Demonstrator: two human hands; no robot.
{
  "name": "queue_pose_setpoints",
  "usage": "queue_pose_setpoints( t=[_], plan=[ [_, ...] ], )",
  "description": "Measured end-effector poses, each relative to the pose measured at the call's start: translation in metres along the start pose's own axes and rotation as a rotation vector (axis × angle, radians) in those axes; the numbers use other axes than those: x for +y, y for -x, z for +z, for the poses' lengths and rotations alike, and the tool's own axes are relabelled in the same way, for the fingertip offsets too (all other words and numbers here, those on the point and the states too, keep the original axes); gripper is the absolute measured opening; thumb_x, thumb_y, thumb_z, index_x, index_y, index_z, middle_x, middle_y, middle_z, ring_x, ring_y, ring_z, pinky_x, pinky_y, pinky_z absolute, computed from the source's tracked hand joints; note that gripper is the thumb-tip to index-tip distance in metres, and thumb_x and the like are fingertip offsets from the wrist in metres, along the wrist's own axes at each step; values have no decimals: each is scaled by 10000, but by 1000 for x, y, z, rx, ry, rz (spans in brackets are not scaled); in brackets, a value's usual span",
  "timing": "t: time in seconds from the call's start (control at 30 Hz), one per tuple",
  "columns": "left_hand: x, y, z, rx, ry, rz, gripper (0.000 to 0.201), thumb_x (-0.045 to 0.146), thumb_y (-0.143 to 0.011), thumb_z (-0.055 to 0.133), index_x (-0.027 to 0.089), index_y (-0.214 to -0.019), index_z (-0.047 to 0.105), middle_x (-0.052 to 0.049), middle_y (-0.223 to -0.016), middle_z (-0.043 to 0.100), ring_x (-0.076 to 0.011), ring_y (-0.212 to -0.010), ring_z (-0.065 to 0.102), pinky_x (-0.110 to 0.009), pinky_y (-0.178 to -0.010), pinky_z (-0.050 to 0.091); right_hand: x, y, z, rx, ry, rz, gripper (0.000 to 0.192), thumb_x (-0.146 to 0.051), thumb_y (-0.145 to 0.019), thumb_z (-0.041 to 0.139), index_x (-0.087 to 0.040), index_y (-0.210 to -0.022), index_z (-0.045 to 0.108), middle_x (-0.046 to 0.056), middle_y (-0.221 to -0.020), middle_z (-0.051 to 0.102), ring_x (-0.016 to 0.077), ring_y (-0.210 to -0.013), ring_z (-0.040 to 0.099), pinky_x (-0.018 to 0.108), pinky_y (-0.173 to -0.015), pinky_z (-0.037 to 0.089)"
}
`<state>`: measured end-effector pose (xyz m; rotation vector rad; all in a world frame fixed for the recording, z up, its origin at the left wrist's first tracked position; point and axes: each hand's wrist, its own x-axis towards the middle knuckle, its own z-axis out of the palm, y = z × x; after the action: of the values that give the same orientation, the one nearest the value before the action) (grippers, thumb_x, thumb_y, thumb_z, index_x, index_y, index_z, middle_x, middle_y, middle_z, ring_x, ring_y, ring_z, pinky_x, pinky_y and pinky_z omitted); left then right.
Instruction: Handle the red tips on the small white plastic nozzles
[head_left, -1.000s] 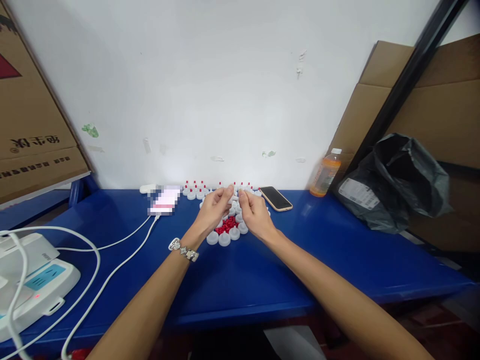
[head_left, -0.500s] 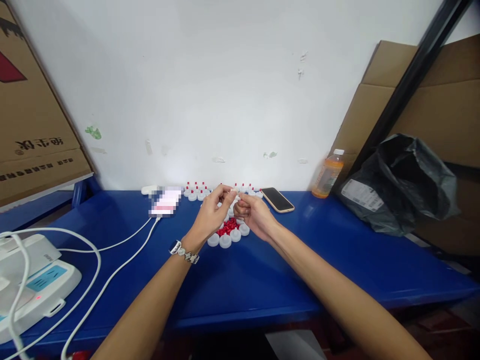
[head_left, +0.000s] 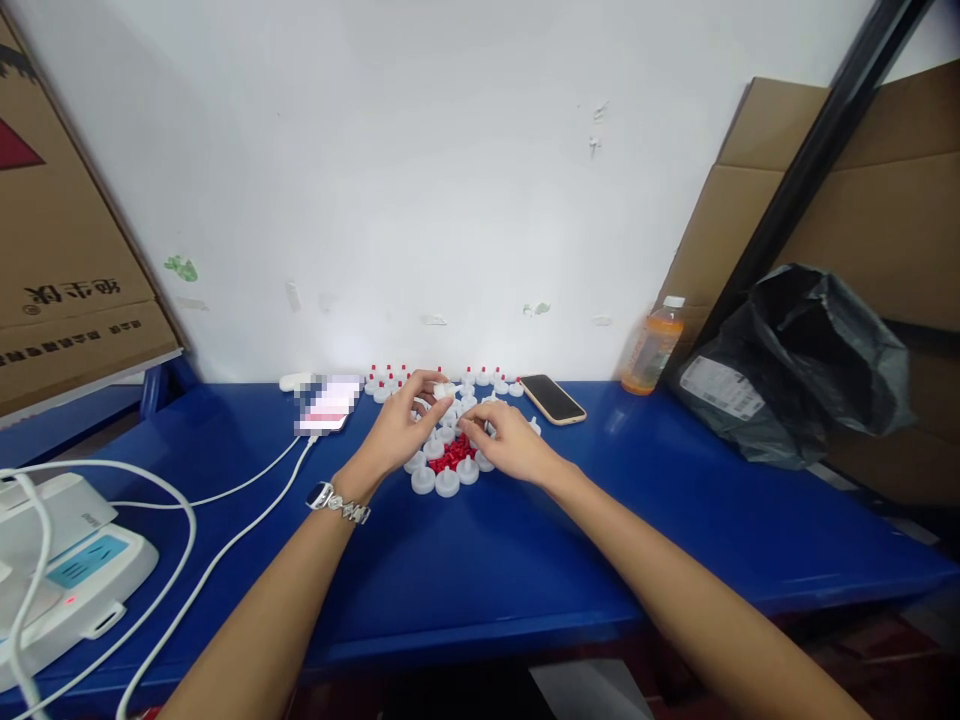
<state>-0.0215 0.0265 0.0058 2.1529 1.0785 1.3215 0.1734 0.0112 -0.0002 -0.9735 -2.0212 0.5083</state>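
Fingers (head_left: 427, 385) of left hand (head_left: 394, 432) pinched shut on a small white cap (head_left: 444, 389), held just above the cluster. Fingers (head_left: 469, 420) of right hand (head_left: 506, 445) curled low over the pile of small red plugs (head_left: 452, 452), tips touching or nearly touching them; whether anything is gripped, impossible to tell. Ringed around that pile, white caps (head_left: 435, 482) lying flat on the blue worktop (head_left: 465, 570), nearest ones just in front of both hands. Farther back, against the wall, a row of white caps with red tips (head_left: 390, 380). On left wrist, a metal-banded wristwatch (head_left: 330, 499).

Just right of the cluster, a dark-screened phone (head_left: 553, 398) lying flat. Left of it, a second phone (head_left: 328, 405), screen blurred, with a white cable (head_left: 225, 545) running off toward a white power strip (head_left: 56, 575) at the near left edge. Beyond the right phone, an orange drink bottle (head_left: 651, 345) with white lid, label too small to read. Beside it, a black plastic bag (head_left: 802, 365) bearing a white shipping label (head_left: 720, 390), print illegible. At far left, a cardboard box (head_left: 52, 240) with dark printed Chinese characters, seen upside down and not clearly readable, plus part of a red triangle. More brown cardboard (head_left: 862, 200) leaning at right.
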Motion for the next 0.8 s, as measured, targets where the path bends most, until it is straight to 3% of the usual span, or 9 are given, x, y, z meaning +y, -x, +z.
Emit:
queue_pose_setpoints(
  t=[0.17, 0.33, 0.43, 0.5, 0.63, 0.8],
  plan=[
    [6, 3, 5, -61, -55, -11, 325, 454, -910, 595, 222, -1136, 563, -57, -1044, 672, -180, -893, 642, -317, -773, 509, 4, -6, -5, 107, -256, 149, 288, -415, -921, 531, -183, -1027, 665, 10, -746, 662, 162, -703, 588, 279, -665, 406],
    [15, 5, 17, -101, -71, -43, 371, 465, -898, 607, 228, -1175, 540, -59, -1079, 678, -194, -931, 650, -336, -804, 517, 11, -16, -10, 155, -415, 103, 288, -454, -829, 657, -169, -870, 658, 32, -761, 682, 159, -704, 620, 282, -678, 462],
    [11, 5, 22, -90, -101, -66, 447, 470, -898, 603, 233, -1261, 494, -75, -1187, 653, -212, -1013, 627, -357, -836, 513, 26, -32, -23, 249, -248, 112, 205, -375, -828, 655, -171, -845, 662, 28, -736, 691, 154, -691, 634, 267, -662, 465],
    [6, 5, 24, -89, -147, -63, 378, 462, -923, 559, 227, -1216, 526, -75, -1209, 634, -214, -1011, 614, -372, -843, 504, 43, -49, -33, 277, -41, 156, 121, -289, -807, 661, -172, -841, 661, 27, -740, 705, 150, -692, 646, 252, -653, 460],
    [2, 6, 24, -118, -216, -36, 252, 424, -953, 506, 216, -1057, 602, -55, -1089, 627, -215, -985, 594, -395, -882, 478, 76, -81, -40, 124, 282, 298, 73, -184, -787, 626, -157, -818, 686, 57, -792, 732, 146, -693, 650, 230, -628, 453],
    [4, 8, 23, -127, -230, -22, 218, 406, -956, 501, 228, -981, 623, -42, -1076, 613, -230, -1067, 574, -404, -938, 452, 92, -100, -23, -62, 457, 308, 120, -175, -766, 626, -168, -817, 734, 65, -820, 747, 164, -725, 662, 233, -644, 448]
  ],
)
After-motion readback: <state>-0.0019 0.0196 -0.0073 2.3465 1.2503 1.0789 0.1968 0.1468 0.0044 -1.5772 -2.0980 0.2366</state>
